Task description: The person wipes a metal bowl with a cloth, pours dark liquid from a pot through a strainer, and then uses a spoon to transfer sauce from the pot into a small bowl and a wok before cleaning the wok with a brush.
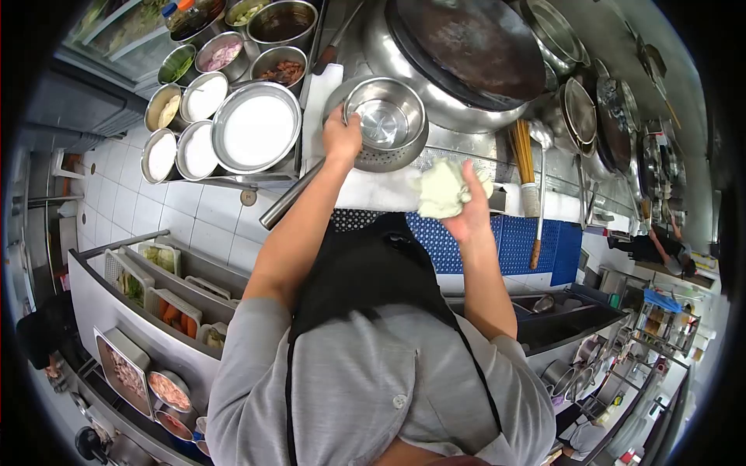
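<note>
- No text, label, brand, number or sign can be read.

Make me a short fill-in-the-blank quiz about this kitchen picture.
1. The right hand holds the cloth; the bowl is in the ____ hand.
2. The apron is coloured ____.
3. In the picture, the brush is to the ____ of the cloth.

Missing words: left; black; right.
</note>
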`<state>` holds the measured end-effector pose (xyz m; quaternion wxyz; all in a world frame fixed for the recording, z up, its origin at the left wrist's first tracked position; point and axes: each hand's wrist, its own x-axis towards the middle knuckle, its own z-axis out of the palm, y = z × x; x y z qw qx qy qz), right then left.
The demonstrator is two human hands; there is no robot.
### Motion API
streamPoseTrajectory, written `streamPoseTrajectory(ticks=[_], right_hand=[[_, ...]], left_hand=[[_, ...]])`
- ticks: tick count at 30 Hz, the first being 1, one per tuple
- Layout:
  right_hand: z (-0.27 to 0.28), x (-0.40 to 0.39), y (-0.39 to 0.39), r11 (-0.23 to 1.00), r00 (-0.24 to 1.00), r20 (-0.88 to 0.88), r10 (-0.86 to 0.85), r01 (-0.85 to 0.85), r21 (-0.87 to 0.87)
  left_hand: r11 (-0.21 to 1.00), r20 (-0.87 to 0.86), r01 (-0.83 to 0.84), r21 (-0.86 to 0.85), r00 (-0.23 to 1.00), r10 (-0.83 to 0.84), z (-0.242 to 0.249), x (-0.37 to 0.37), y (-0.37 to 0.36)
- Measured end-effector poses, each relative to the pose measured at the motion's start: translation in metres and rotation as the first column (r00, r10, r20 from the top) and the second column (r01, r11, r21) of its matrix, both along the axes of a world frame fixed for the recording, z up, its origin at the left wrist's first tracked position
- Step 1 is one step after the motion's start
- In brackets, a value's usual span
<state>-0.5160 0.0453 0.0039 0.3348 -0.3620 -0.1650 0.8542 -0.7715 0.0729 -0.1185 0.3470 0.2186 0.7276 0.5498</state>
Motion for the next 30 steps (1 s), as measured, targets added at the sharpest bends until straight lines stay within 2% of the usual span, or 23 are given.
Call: streamPoseTrajectory(ticks=[1,2,4,6,7,9,11,12,13,15,16,17,18,19,21,22,23,25,26,27,28,29,30], right_hand=[[0.002,-0.008,-0.007,1.0,0.995,0.097,-0.024,0.024,0.001],[-0.005,-0.009,-0.008,1.0,0.994,0.107,0.014,-0.014,-0.004],[-0.018,-0.009,-0.006,0.989,0.98,0.139,0.144,-0.137,-0.06],[-0.022,-0.014,-0.006,0.979,0.959,0.195,0.203,-0.201,-0.03],[-0.022,-0.017,-0.006,0.972,0.947,0.223,0.232,-0.236,-0.012],[-0.017,-0.025,-0.004,0.962,0.937,0.22,0.273,-0.273,-0.031],[-0.018,-0.034,-0.001,0.95,0.95,0.056,0.308,-0.304,-0.073],[-0.017,-0.039,0.0,0.942,0.947,-0.018,0.32,-0.321,-0.103],[-0.005,-0.045,0.0,0.951,0.96,-0.016,0.278,-0.278,-0.137],[0.007,-0.051,0.006,0.894,0.91,-0.171,0.378,-0.406,-0.188],[0.013,-0.054,0.012,0.843,0.851,-0.064,0.521,-0.525,-0.116],[0.018,-0.057,0.02,0.771,0.769,0.052,0.637,-0.635,-0.056],[0.02,-0.06,0.027,0.681,0.669,0.175,0.722,-0.732,-0.013],[0.022,-0.065,0.037,0.581,0.577,0.322,0.751,-0.809,0.094],[0.026,-0.085,0.066,0.304,0.389,0.612,0.689,-0.921,0.244],[0.026,-0.104,0.079,0.345,0.492,0.637,0.593,-0.87,0.352],[0.03,-0.127,0.096,0.367,0.502,0.692,0.519,-0.862,0.35],[0.024,-0.177,0.134,0.418,0.595,0.682,0.425,-0.798,0.435],[0.009,-0.207,0.158,0.457,0.583,0.694,0.423,-0.798,0.392],[0.013,-0.231,0.169,0.484,0.59,0.741,0.322,-0.774,0.407],[0.005,-0.255,0.185,0.458,0.561,0.805,0.191,-0.776,0.433],[0.002,-0.279,0.201,0.377,0.457,0.888,0.052,-0.832,0.407],[-0.004,-0.3,0.213,0.462,0.47,0.881,0.046,-0.792,0.398]], left_hand=[[1.0,-0.014,-0.017,0.005,1.0,0.017,-0.008,-0.003,0.004],[1.0,-0.061,0.002,-0.005,0.998,-0.002,-0.015,-0.008,0.006],[0.998,0.136,-0.007,-0.06,0.991,0.015,0.038,-0.003,-0.006],[0.999,-0.043,-0.036,-0.01,0.998,0.035,0.02,-0.003,-0.013],[0.999,-0.134,-0.05,0.019,0.99,0.052,0.03,-0.003,-0.016],[0.991,-0.551,-0.02,0.136,0.829,0.092,0.067,0.015,-0.049],[0.915,-0.616,0.306,0.262,0.783,-0.086,0.086,0.028,-0.074],[0.882,-0.638,0.395,0.258,0.755,-0.151,0.104,0.044,-0.087],[0.841,-0.66,0.478,0.253,0.721,-0.212,0.118,0.056,-0.094],[0.859,-0.63,0.471,0.202,0.733,-0.255,0.108,0.065,-0.099],[0.867,-0.612,0.467,0.174,0.741,-0.276,0.099,0.066,-0.099],[0.914,-0.424,0.318,0.252,0.885,-0.191,0.088,0.063,-0.098],[0.942,-0.208,0.155,0.296,0.974,-0.095,0.075,0.057,-0.099],[0.952,0.024,-0.014,0.306,1.0,0.007,0.07,0.053,-0.102],[0.944,0.064,-0.101,0.315,0.994,0.085,0.062,0.04,-0.116],[0.937,0.081,-0.141,0.319,0.989,0.121,0.061,0.033,-0.123],[0.93,0.146,-0.161,0.331,0.982,0.118,0.065,0.03,-0.13],[0.916,0.276,-0.198,0.347,0.956,0.102,0.081,0.025,-0.148],[0.93,0.371,-0.203,0.306,0.925,0.08,0.084,0.023,-0.156],[0.933,0.371,-0.187,0.307,0.926,0.064,0.083,0.022,-0.164],[0.935,0.371,-0.171,0.311,0.928,0.046,0.08,0.02,-0.17],[0.936,0.368,-0.154,0.317,0.929,0.028,0.076,0.017,-0.176],[0.928,0.346,-0.149,0.341,0.938,0.023,0.068,0.016,-0.18]])
